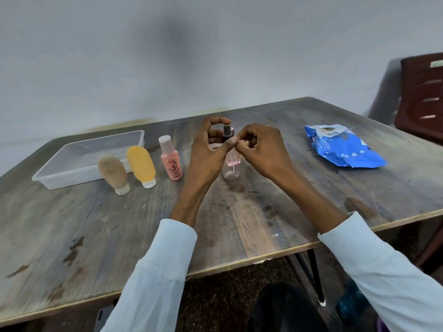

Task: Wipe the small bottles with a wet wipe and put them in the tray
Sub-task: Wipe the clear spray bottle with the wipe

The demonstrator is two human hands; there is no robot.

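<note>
Both hands grip a clear pink spray bottle (230, 164) standing mid-counter.
Left hand (211, 144) curls round its black nozzle; right hand (261, 149) pinches beside it; pink bottle (171, 161) shows a large "3"; blue wipes pack (342, 147), print unreadable, near the right edge; tray (88, 159) at the left.

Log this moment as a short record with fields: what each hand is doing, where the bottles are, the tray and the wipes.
left hand: grips the clear spray bottle near its dark nozzle
right hand: fingers curled at the bottle's neck; no wipe visible in it
other bottles: beige tube, yellow tube, pink bottle, standing in a row on the table
tray: clear, behind the tubes, no bottles inside
wipes pack: blue, far right
</note>
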